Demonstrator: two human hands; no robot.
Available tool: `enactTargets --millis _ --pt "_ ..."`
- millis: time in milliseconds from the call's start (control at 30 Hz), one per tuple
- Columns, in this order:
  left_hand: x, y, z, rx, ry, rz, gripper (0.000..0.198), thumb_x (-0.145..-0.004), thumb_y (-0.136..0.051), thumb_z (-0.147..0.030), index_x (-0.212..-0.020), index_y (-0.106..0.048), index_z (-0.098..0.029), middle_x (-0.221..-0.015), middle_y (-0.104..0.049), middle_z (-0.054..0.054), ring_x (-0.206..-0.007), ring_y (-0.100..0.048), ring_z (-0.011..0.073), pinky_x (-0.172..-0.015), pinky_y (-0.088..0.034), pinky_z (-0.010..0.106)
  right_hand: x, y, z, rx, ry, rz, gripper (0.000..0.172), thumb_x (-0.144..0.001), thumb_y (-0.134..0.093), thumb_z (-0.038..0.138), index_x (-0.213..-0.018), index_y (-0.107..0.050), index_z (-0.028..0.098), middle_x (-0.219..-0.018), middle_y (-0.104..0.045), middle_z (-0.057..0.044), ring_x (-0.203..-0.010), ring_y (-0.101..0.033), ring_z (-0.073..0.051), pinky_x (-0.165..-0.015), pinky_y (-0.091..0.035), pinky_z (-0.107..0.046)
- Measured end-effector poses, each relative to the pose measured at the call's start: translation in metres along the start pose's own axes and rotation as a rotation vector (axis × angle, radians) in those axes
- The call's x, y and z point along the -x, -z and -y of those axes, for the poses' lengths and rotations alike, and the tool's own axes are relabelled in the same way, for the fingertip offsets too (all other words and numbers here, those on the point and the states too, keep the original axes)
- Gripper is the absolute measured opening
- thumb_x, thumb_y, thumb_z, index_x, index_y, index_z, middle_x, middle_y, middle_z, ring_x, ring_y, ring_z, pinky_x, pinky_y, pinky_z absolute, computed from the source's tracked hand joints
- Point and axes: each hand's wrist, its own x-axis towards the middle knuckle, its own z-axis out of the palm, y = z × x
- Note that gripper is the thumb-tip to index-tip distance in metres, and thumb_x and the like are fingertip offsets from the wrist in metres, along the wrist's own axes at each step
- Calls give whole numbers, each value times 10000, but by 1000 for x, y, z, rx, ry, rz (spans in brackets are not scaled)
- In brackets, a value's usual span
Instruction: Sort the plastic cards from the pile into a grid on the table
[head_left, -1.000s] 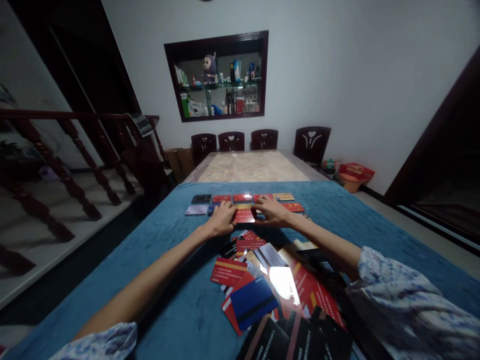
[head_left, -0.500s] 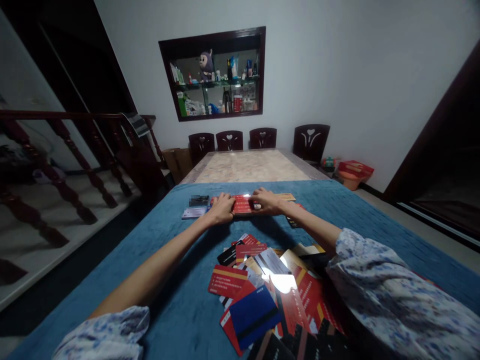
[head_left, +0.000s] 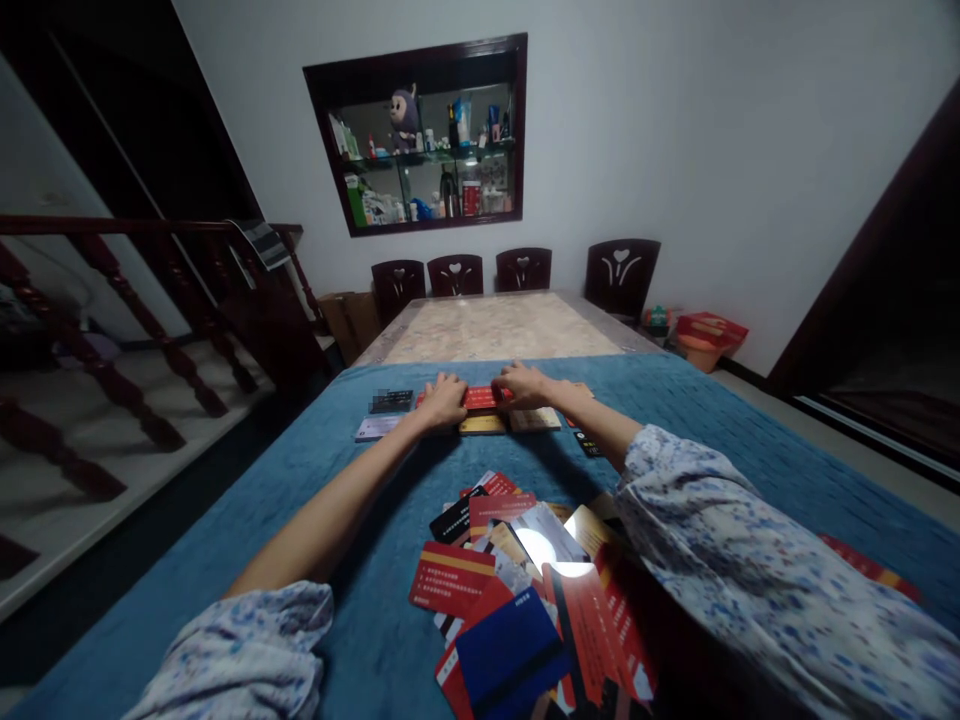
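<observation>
Your left hand [head_left: 444,398] and right hand [head_left: 525,385] lie far out on the blue cloth [head_left: 352,560], fingers curled down on opposite ends of a red card [head_left: 480,397]; whether they grip it or only press it cannot be told. A gold card [head_left: 482,425] lies just near of it. A loose card pile [head_left: 510,580] lies nearest you.
</observation>
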Motion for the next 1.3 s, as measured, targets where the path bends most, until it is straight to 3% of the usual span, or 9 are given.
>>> enactTargets --millis 267,733,1033,1300 --pt "-17 -4 0 6 36 40 344 -806 -541 -151 -1137 -621 -195 -1293 -602 135 -1252 -416 345 -984 -398 548 -15 -8 -9 12 -38 20 376 -834 -614 375 -1172 -691 231 -1253 -622 -150 -1224 -492 -351 -868 -467 -410" --pt "-33 -12 8 10 44 109 339 -793 -546 -172 -1117 -625 -228 -1286 -603 116 -1259 -407 339 -990 -394 564 -33 -18 -15 -20 -17 72 311 -857 -586 402 -1101 -711 256 -1244 -659 -116 -1221 -492 -346 -894 -459 -424" --pt "-43 -14 14 -7 25 135 212 -787 -578 -215 -981 -664 -218 -1258 -579 118 -1236 -412 332 -995 -412 548 -35 -20 -15 -38 -20 67 295 -856 -573 348 -1098 -712 254 -1268 -640 -125 -1199 -508 -351 -891 -468 -445" --pt "-43 -14 16 -23 22 149 284 -797 -584 -239 -1074 -640 -256 -1292 -558 106 -1273 -388 331 -1013 -391 550 -37 -23 -14 -64 -16 31 284 -828 -610 325 -1070 -739 254 -1247 -644 -152 -1171 -514 -376 -879 -479 -503"
